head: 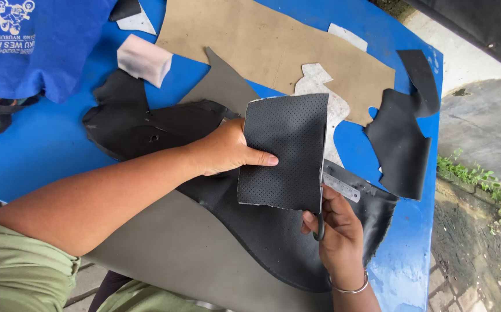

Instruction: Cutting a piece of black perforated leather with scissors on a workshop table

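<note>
- The blue bench (42, 156) ends along its right edge, running from about 1 o'clock down to 5 o'clock; past it lie pale concrete and a strip of brick paving (470, 254) with small weeds.
- Open blue surface shows at 9 o'clock, left of the black pieces, and in a narrow band at 4 o'clock near the bench's right edge.
- The middle of the bench is crowded: a large black leather sheet (273, 237) lies under both hands, over a grey sheet (169, 254) that reaches the near edge at 6 o'clock.
- A tan sheet (273, 46) fills the far side at 12 o'clock, a loose black offcut (398, 144) sits at 3 o'clock, and a blue shirt (36, 46) lies at 10 o'clock.
- The perforated black piece (285, 153) is at the centre, lifted off the bench and held nearly flat. It is roughly rectangular, dotted with fine holes, with a pale backing showing along its lower and left edges.
- The left hand (221, 150) grips that piece at its left edge, thumb on top and fingers closed underneath.
- The right hand (337, 231), at 5 o'clock, has its fingers closed through the handle of scissors (321, 214), whose blades run up the piece's right edge.
- A metal ruler (341, 186) lies just beside the right hand, on the black leather sheet.
</note>
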